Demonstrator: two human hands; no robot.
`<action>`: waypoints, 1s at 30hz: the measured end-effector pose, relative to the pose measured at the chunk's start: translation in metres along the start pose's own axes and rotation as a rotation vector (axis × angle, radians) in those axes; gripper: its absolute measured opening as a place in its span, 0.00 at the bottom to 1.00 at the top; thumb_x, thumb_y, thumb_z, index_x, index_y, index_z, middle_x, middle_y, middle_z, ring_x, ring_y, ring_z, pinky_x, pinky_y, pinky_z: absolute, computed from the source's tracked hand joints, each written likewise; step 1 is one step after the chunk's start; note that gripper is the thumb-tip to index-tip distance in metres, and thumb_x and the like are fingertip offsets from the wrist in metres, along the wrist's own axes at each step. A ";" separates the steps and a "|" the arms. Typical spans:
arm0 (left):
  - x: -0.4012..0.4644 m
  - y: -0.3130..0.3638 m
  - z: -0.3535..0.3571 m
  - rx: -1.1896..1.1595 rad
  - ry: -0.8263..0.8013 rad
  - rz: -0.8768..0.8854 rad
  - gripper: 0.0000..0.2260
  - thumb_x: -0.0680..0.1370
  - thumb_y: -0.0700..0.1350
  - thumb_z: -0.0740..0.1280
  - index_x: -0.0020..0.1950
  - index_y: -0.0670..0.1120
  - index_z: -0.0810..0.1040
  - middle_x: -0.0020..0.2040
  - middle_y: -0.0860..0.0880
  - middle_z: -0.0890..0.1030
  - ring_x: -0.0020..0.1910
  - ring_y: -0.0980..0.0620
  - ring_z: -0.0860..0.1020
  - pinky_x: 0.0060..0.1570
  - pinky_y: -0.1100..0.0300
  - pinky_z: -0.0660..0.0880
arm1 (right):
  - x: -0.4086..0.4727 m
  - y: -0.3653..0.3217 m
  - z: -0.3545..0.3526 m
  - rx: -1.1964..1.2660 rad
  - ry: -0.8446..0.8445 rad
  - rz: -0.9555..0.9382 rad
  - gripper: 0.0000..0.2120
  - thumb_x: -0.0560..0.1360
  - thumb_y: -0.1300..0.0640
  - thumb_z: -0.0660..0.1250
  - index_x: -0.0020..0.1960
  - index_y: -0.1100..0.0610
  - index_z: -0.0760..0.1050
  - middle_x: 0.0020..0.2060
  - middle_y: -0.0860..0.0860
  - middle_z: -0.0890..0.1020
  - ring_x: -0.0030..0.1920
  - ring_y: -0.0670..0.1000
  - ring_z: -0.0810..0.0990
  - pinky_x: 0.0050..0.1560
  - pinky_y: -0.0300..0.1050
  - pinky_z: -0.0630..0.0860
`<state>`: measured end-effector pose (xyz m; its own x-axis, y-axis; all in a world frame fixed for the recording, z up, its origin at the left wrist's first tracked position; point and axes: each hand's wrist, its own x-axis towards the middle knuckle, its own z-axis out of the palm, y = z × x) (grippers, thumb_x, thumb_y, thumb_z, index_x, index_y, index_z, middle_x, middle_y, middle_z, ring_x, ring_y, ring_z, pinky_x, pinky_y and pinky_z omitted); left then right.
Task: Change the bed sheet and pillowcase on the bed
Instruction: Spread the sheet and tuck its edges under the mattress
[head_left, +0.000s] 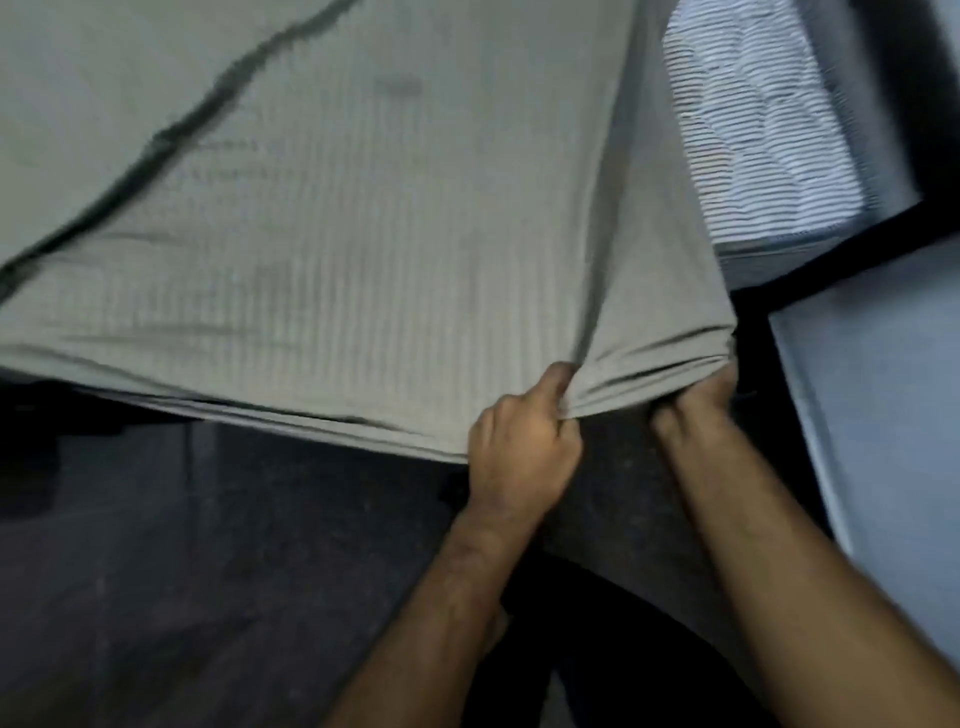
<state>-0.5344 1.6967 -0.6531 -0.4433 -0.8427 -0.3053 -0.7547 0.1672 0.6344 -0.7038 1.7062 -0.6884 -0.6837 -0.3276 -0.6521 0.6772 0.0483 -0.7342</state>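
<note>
sheet (363, 218) corner gripped by both hands (524, 447); striped mattress (753, 119) beside, bare.

Both bare forearms reach forward, close together. The left hand (522, 447) is a fist, thumb up, pinching the sheet (363, 234). The right hand (696, 400) curls under the gathered corner, fingertips hidden.

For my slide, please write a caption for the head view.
Both hands, left hand and right hand, grip the grey sheet at the mattress corner.
</note>
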 end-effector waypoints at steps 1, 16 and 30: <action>-0.014 0.004 0.007 0.036 -0.001 -0.002 0.27 0.72 0.48 0.57 0.72 0.61 0.71 0.52 0.43 0.84 0.53 0.36 0.79 0.50 0.48 0.74 | -0.002 -0.009 -0.006 0.089 -0.033 -0.065 0.20 0.86 0.50 0.50 0.56 0.55 0.79 0.45 0.47 0.88 0.48 0.50 0.84 0.46 0.37 0.81; -0.001 0.153 0.116 0.244 0.101 0.124 0.26 0.76 0.39 0.62 0.75 0.49 0.65 0.47 0.43 0.82 0.45 0.37 0.81 0.41 0.47 0.73 | 0.007 -0.094 -0.161 -0.874 -0.393 -1.101 0.25 0.77 0.66 0.54 0.73 0.66 0.70 0.77 0.60 0.65 0.79 0.57 0.61 0.79 0.46 0.59; -0.003 0.248 0.204 0.363 0.001 0.041 0.35 0.76 0.42 0.62 0.82 0.56 0.58 0.51 0.40 0.82 0.51 0.36 0.78 0.46 0.50 0.71 | 0.084 -0.158 -0.262 -0.991 -0.386 -1.199 0.28 0.71 0.75 0.58 0.69 0.65 0.76 0.75 0.55 0.70 0.76 0.53 0.68 0.76 0.45 0.64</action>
<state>-0.8188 1.8453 -0.6395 -0.4765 -0.8320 -0.2839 -0.8587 0.3713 0.3531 -0.9391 1.9181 -0.6766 -0.4548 -0.8249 0.3358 -0.7151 0.1135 -0.6898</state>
